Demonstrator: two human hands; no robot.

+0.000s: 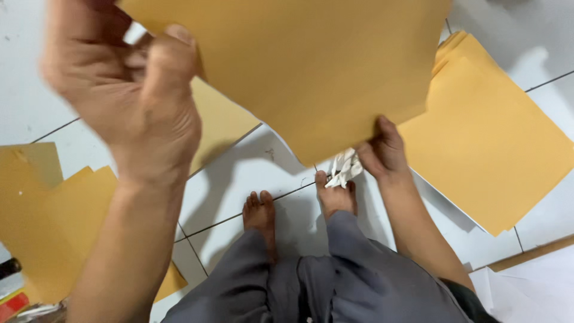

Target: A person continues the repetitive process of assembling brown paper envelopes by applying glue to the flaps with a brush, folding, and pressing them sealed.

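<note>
A large mustard-yellow paper sheet (311,66) is held up in front of me, filling the top middle of the view. My right hand (382,152) pinches its lower right edge and also clutches a crumpled white rag (344,168). My left hand (128,90) is raised at the upper left, blurred, fingers spread, thumb near the sheet's left edge; whether it grips the sheet is unclear. My bare feet (299,206) and grey trousers (311,281) show below on the white tiled floor.
A stack of the same yellow sheets (490,131) lies on the floor at right. More yellow sheets (54,221) lie at left and another (221,119) under the held one. White paper (532,287) sits bottom right; small tools (12,293) bottom left.
</note>
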